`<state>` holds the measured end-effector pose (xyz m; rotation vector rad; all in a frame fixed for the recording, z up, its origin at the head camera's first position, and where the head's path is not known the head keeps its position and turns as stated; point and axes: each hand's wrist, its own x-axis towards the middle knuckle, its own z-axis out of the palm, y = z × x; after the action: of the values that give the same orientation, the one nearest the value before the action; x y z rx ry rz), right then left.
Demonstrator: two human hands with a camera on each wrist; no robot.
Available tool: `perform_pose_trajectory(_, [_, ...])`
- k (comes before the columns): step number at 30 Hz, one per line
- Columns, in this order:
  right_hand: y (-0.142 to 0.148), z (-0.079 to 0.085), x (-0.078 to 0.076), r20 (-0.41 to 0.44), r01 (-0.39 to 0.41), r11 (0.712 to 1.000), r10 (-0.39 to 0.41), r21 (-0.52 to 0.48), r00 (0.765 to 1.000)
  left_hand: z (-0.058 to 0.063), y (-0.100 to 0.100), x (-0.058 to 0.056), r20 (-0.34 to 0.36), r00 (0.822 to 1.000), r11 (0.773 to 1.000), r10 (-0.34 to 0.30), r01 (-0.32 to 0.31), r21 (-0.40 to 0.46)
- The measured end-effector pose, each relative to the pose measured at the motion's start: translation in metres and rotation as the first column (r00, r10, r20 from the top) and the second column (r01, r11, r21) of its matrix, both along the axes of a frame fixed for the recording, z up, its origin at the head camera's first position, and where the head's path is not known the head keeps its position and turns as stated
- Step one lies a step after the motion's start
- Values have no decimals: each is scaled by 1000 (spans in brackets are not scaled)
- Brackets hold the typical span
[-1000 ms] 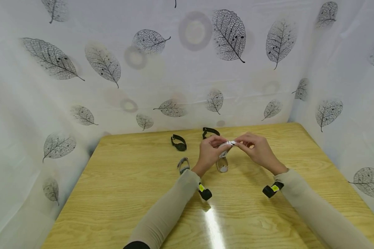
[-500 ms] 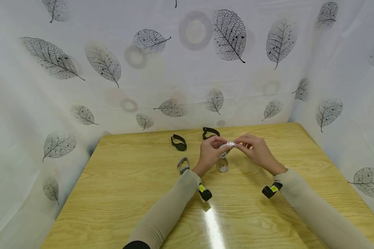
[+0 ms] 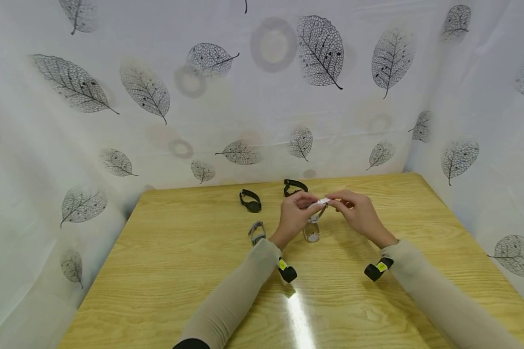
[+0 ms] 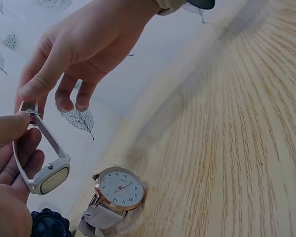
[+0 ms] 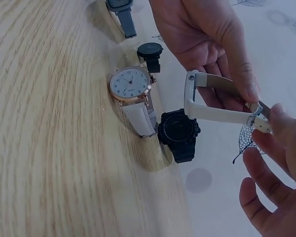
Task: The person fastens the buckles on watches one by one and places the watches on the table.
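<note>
A white wristwatch (image 3: 322, 200) is held up over the table between both hands, its strap looped. My left hand (image 3: 291, 215) pinches the strap near the buckle with thumb and fingers. Thumb and forefinger of my right hand (image 3: 359, 212) grip the strap end at the buckle, in the right wrist view a metal buckle (image 5: 256, 109). The oblong watch case (image 4: 52, 178) hangs below the fingers in the left wrist view. Under the hands lies a rose-gold watch (image 5: 130, 85) with a white dial and pale strap.
On the wooden table (image 3: 179, 271) lie a black watch (image 3: 251, 200) and a grey-strapped watch (image 3: 257, 233) to the left. Another black watch (image 3: 295, 186) lies behind my left hand. A white leaf-printed curtain (image 3: 262, 106) stands around the table's back and sides.
The right hand has shifted slightly left and its fingertips have moved along the strap end at the buckle. The left hand keeps its hold almost in place.
</note>
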<state>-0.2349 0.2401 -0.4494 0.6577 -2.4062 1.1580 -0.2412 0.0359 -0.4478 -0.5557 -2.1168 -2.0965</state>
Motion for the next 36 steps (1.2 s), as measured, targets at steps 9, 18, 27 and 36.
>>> perform_pose_trajectory(9, [7, -1, 5, 178, 27, 989, -1, -144, 984, -14, -1, -12, -1, 1000, 1000, -14, 14, 10])
perform_pose_trajectory(18, [1, -3, 4, 186, -30, 984, 62, -173, 981, -21, -4, -15, 11, 999, 999, -33, 33, -11])
perform_pose_trajectory(27, [-1, -1, 5, 169, -15, 997, 28, -81, 985, -18, -4, -14, -4, 999, 999, -36, 36, -18])
perform_pose_trajectory(36, [-4, -2, 8, 209, 24, 990, 7, -142, 978, -17, 0, -12, 25, 1000, 1000, -3, 3, -17])
